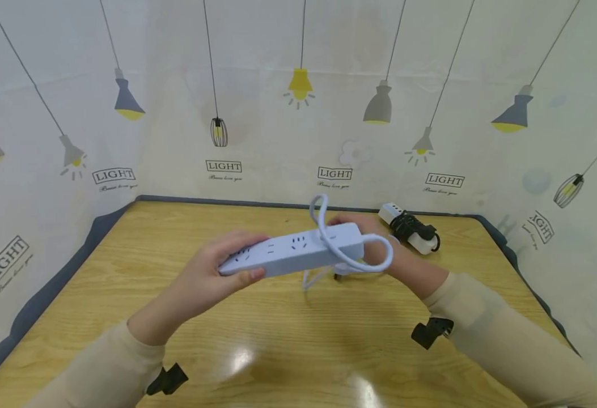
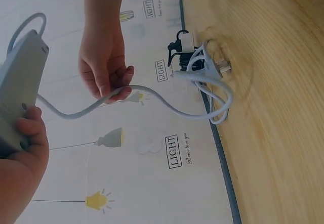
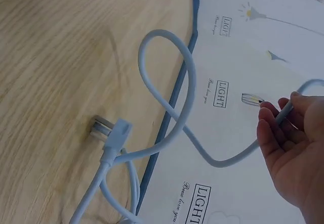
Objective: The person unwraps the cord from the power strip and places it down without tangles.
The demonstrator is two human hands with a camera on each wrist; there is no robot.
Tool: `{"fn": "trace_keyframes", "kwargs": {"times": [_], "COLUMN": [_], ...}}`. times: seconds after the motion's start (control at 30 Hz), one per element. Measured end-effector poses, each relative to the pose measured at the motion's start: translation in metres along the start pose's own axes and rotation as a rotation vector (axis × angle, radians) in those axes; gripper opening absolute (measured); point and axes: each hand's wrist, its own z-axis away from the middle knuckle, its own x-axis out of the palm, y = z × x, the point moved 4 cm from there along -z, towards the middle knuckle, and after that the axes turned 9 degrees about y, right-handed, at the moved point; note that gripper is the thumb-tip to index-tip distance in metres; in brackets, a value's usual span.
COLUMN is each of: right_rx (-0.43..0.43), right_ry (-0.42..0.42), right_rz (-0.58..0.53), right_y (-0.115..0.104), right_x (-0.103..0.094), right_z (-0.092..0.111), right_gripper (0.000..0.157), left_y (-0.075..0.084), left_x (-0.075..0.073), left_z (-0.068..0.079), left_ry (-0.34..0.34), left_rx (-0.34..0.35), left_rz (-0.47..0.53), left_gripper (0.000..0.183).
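My left hand [image 1: 203, 272] grips one end of a white power strip [image 1: 283, 258], thumb along its near side, with the strip raised over the table and its sockets facing up. In the right wrist view, my right hand [image 3: 298, 150] pinches the strip's white cord [image 3: 225, 162] between thumb and fingers. Behind the strip, much of that hand is hidden in the head view. The cord loops over the strip's right end, then hangs in loose coils. Its plug [image 3: 117, 133] dangles below the right hand, prongs exposed, close to the table.
At the back right of the wooden table [image 1: 278, 328] lies another white power strip [image 1: 391, 212], with a black cord [image 1: 407, 225] bundled around it. A printed curtain [image 1: 267, 130] with lamp drawings encloses the back and sides. Each sleeve carries a small black clip [image 1: 168, 379].
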Motion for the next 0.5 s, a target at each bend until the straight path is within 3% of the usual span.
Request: {"fn": "trace_keyframes", "kwargs": {"times": [0.03,0.13,0.23,0.37,0.5], "right_rx": [0.053,0.246,0.301,0.324,0.270], "right_ry": [-0.010,-0.057,-0.020,0.036,0.091], "right_rz": [-0.013,-0.045,-0.013,-0.020,0.010], "right_y": [0.004,-0.027,-0.038,-0.040,-0.042], "right_x": [-0.002,-0.017,-0.029,-0.042,-0.055], "right_z": [-0.004,-0.009,-0.013,-0.017,-0.019], "right_gripper": [0.020,0.024,0.025,0.027,0.028], "left_y": [0.000,0.000,-0.001,-0.004,-0.009], "left_x": [0.001,0.004,0.004,0.004,0.003], "left_z": [0.001,0.002,0.004,0.006,0.007], "left_ry": [-0.018,-0.061,-0.084,-0.109,-0.130], "left_rx": [0.015,0.027,0.027,0.032,0.020], "left_rz": [0.008,0.021,-0.008,-0.069,-0.120], "left_gripper": [0.043,0.043,0.044,0.045,0.045]}}
